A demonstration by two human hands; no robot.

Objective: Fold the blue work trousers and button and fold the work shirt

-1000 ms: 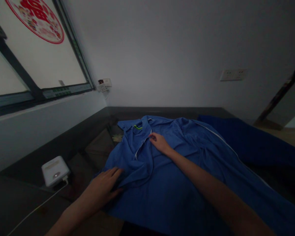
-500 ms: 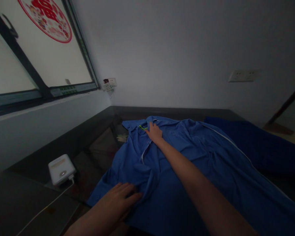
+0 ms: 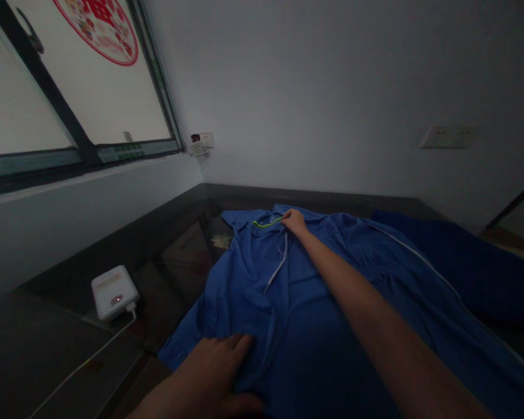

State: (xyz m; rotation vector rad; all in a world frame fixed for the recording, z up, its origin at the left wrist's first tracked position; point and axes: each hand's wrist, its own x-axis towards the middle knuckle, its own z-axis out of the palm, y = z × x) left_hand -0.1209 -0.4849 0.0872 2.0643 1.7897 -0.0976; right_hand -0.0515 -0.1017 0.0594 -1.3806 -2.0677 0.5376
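Note:
A blue jacket point(image 3: 244, 273) with white piping lies spread out before me, somewhat wrinkled. Bright yellow-green trim point(image 3: 266, 223) curves along its far part. At the right end of that trim, my right hand point(image 3: 294, 222) pinches the fabric between closed fingers. Nearer to me, my left hand point(image 3: 209, 372) rests on the jacket's lower left part, thumb and fingers apart. A loose white strip point(image 3: 276, 273) runs down the middle of the cloth, below the right hand.
Dark blue cloth point(image 3: 458, 262) lies at the right. On the dark glossy surface point(image 3: 174, 244) at the left sits a white box-shaped device point(image 3: 114, 292) with a white cable point(image 3: 85, 364). Walls and a window point(image 3: 87, 105) border the far and left sides.
My right hand has shifted slightly right, uncovering more of the yellow-green trim, and the cloth there lies flatter. My left hand has moved a little nearer, its thumb spreading away from the fingers.

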